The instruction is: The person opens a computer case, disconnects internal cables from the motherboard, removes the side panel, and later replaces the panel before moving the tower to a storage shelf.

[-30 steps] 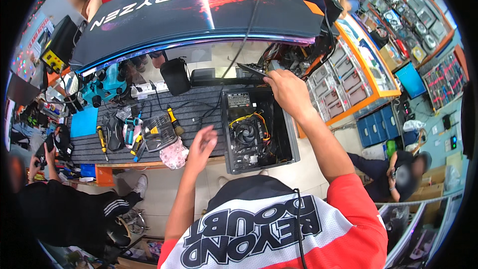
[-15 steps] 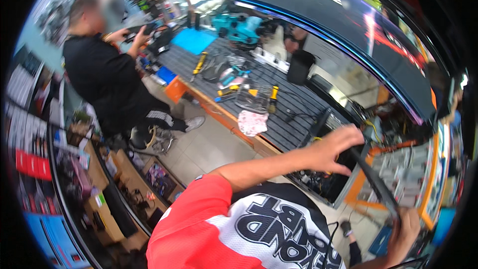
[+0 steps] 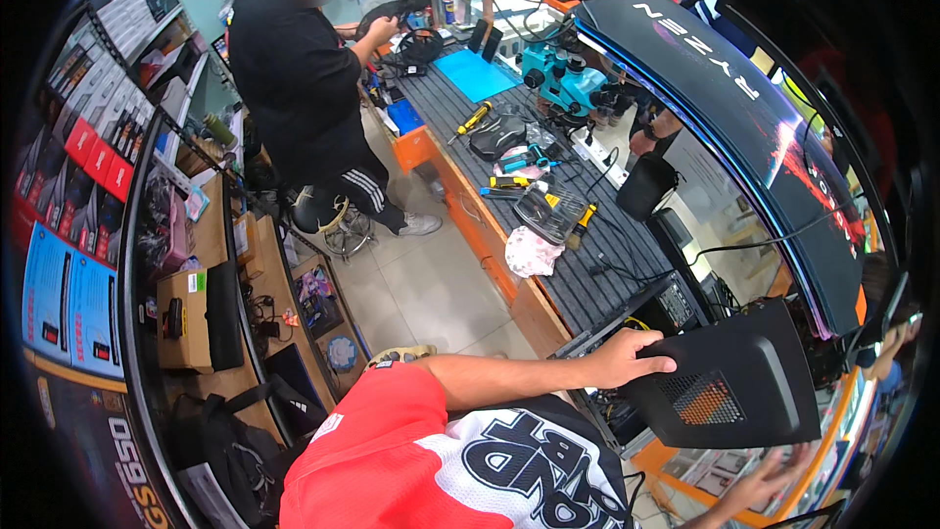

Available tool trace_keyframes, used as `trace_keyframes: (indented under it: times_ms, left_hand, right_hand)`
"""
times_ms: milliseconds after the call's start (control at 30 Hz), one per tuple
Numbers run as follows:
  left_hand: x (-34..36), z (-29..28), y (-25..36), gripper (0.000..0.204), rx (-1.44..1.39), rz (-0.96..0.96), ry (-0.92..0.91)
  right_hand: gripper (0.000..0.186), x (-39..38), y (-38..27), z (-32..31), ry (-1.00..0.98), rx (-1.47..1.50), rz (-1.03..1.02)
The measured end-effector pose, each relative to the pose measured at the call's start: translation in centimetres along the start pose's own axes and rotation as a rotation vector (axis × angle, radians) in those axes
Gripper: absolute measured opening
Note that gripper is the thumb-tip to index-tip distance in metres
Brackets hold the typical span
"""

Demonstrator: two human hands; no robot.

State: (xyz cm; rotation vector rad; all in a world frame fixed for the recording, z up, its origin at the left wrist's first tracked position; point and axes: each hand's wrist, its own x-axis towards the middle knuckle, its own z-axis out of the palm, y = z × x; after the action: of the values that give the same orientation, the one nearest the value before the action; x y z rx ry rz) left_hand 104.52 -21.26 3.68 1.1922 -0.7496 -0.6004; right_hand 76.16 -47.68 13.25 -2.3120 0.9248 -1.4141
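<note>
My left hand (image 3: 632,359) grips the left edge of a black computer side panel (image 3: 749,362), its thumb lying over the face. The panel has a mesh vent and is held tilted at the near end of the workbench. Just below its lower right edge, my right hand (image 3: 769,478) has its fingers spread; whether it touches the panel I cannot tell. An opened computer case (image 3: 676,302), with cables and parts inside, is partly hidden behind my left hand and the panel.
On the ribbed workbench (image 3: 470,116) lie a pink-and-white cloth (image 3: 534,252), a clear plastic tray (image 3: 550,212), yellow screwdrivers and a teal microscope (image 3: 563,80). A monitor-like black box with lit edging (image 3: 729,118) overhangs the right. Across the aisle, a person in black (image 3: 299,88) handles a dark object.
The panel has turned from edge-on to showing its broad face. My left hand has closed on its edge, while my right has let go and spread its fingers. The view has shifted.
</note>
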Motion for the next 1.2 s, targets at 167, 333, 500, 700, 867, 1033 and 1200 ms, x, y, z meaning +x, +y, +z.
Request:
trace_keyframes:
  times_ms: [167,333,500,700,867,1033,1200]
  left_hand:
    - [-1.5,0.1,-2.2,0.035,-0.140,-0.072,0.071]
    - [-1.2,-0.4,-9.6,0.050,-0.026,-0.111,0.181]
    - [-1.6,-2.1,-13.8,0.084,0.377,-0.252,0.162]
    - [1.3,-3.0,-13.7,0.090,0.770,-0.246,0.094]
    - [1.7,-5.1,-15.3,0.083,0.980,-0.070,0.109]
    - [3.4,-6.4,-14.9,0.085,0.870,-0.174,0.068]
    - [4.8,-6.6,-15.3,0.086,0.902,-0.048,-0.002]
  right_hand:
    - [0.072,-10.2,1.8,5.2,-0.384,0.286,0.377]
    - [0.068,-10.7,2.6,8.9,-0.450,0.327,0.386]
    - [0.062,-13.9,7.9,14.7,-0.566,0.415,0.448]
    - [0.058,-18.3,12.3,17.5,-0.501,0.138,0.395]
    - [0.066,-13.6,5.4,18.2,-0.722,-0.195,0.428]
    - [0.069,-13.3,3.6,19.0,-0.725,-0.235,0.489]
    - [0.083,-12.6,2.4,18.5,-0.728,-0.308,0.543]
